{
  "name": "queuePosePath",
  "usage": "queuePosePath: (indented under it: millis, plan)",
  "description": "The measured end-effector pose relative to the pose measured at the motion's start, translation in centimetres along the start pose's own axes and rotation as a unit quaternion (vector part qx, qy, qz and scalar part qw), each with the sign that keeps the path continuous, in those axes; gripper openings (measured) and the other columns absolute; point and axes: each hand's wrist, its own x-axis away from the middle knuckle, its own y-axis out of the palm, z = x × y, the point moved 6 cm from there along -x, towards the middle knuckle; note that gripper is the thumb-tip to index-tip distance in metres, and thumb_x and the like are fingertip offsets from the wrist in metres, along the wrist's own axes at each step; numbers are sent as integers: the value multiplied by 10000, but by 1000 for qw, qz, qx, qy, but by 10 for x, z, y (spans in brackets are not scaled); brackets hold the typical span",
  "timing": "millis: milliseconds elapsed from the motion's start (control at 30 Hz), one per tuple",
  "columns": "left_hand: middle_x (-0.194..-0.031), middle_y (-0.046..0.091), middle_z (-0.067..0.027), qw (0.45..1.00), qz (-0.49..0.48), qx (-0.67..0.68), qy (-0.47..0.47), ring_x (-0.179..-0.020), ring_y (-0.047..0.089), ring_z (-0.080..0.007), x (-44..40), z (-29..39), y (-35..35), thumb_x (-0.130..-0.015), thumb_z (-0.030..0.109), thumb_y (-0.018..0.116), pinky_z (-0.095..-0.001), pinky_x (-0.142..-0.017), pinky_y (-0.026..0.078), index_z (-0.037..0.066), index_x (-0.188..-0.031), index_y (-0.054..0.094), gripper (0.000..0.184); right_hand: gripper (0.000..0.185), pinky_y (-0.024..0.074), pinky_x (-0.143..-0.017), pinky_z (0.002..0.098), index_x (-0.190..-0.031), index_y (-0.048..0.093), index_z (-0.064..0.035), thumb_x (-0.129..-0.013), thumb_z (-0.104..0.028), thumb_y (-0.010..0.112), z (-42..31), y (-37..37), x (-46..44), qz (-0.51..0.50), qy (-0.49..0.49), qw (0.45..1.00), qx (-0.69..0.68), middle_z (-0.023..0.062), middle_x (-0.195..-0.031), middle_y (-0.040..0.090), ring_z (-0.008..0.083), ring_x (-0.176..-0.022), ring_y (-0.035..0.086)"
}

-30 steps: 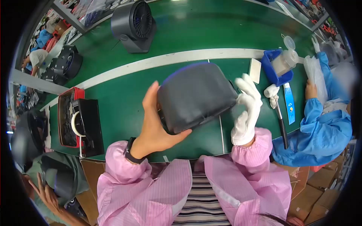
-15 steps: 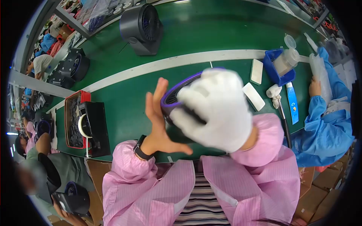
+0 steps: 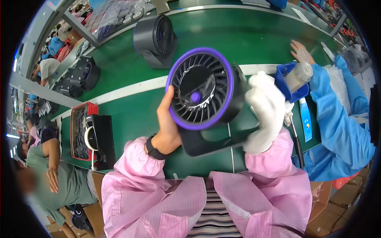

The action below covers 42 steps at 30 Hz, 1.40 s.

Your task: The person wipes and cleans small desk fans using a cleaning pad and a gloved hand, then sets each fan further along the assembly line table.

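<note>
A dark fan (image 3: 198, 89) with a purple ring and a purple centre knob is held up over the green table, its grille facing the camera. My left hand (image 3: 168, 123), bare with a black watch, grips the fan's left edge, the thumb along the rim. At the fan's right side and stand is my right hand (image 3: 264, 111), in a white glove, blurred by motion; its fingers are curled round the far edge and partly hidden.
Another fan (image 3: 155, 41) stands at the back. A red box (image 3: 84, 131) of dark parts is at left. To the right are a blue bin (image 3: 291, 81), a blue tube (image 3: 305, 119), a black-handled tool (image 3: 297, 146) and a co-worker's blue sleeve (image 3: 333, 123).
The fan has turned so its grille faces the camera and has risen. My left hand has closed on its edge, and my gloved right hand has moved from its front to its right side.
</note>
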Motion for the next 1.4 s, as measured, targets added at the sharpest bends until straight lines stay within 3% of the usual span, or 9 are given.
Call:
queuePosePath:
  millis: [167, 267, 367, 567, 800, 933, 1167, 1367, 1400]
  plan:
    - [-953, 698, -26, 992, 24, -124, 0, -750, 652, -161, -78, 0, 28, -942, 549, 529, -282, -489, 418, 141, -1126, 632, 460, 372, 411, -941, 506, -1153, 653, -215, -799, -331, 646, -21, 71, 50, -111, -92, 989, 22, 73, -1232, 571, 296, -1117, 551]
    - [-1381, 464, -129, 920, -35, -112, 373, -1233, 502, -249, -167, 24, 81, -970, 281, 625, -375, -1100, 363, 62, -1488, 333, 634, 414, 404, -1056, 496, -1208, 630, -120, -841, -311, 651, -32, 96, 48, -240, -81, 967, -32, 126, -1305, 560, 329, -1218, 533]
    - [-1407, 414, -250, 665, 56, -425, 611, -1250, 490, -402, -233, 41, 117, -898, 229, 698, -443, -1076, 380, 84, -1514, 300, 748, 404, 403, -1071, 462, -1197, 613, -62, -851, -268, 641, -26, 118, 69, -289, -49, 955, -51, 156, -1279, 566, 325, -1230, 529]
    - [-1363, 415, -288, 701, 114, -472, 522, -1252, 450, -464, -299, 34, 103, -825, 240, 749, -495, -1035, 411, 156, -1523, 302, 834, 277, 481, -880, 431, -1040, 638, -61, -807, -211, 656, -6, 122, 78, -319, -4, 947, -40, 111, -1032, 632, 306, -1002, 594]
    - [-1466, 321, -277, 293, 65, -644, 704, -1375, 265, -499, -135, 39, 93, -618, 294, 864, -623, -1093, 217, 140, -1342, 496, 827, 203, 483, -818, 391, -982, 631, -74, -853, -231, 624, -15, 123, 78, -330, -22, 944, -8, 94, -909, 630, 265, -921, 618]
    - [-1463, 300, -285, 416, 324, -617, 584, -1373, 299, -444, -133, 109, 7, -596, 315, 894, -519, -1111, 281, 42, -1449, 280, 1085, 126, 498, -753, 384, -885, 614, -84, -836, -200, 621, -12, 122, 77, -322, -10, 947, 4, 73, -802, 613, 259, -833, 633]
    - [-1186, 580, -162, 833, -3, -386, 396, -1179, 558, -313, -88, 136, 4, -628, 227, 916, -440, -1020, 422, 59, -1545, 126, 1222, 149, 521, -754, 445, -935, 678, -43, -813, -95, 611, 39, 66, 40, 23, 210, 975, -71, 149, -885, 668, 358, -865, 641]
    - [-1340, 411, -197, 661, -201, -531, 490, -1227, 489, -297, 44, 37, -8, -623, 311, 922, -434, -1044, 381, 9, -1548, -62, 1383, 415, 371, -1048, 300, -1291, 567, 1, -1054, -305, 418, 50, 64, 72, 112, 540, 676, -488, 105, -1241, 621, 182, -1148, 554]
    - [-1342, 404, -199, 670, -193, -539, 473, -1233, 483, -303, 54, 26, -15, -624, 311, 921, -440, -1049, 373, 2, -1546, -66, 1386, 383, 424, -998, 321, -1278, 572, -5, -1030, -282, 479, 33, 45, 45, -7, 434, 811, -392, 95, -1195, 638, 176, -1120, 575]
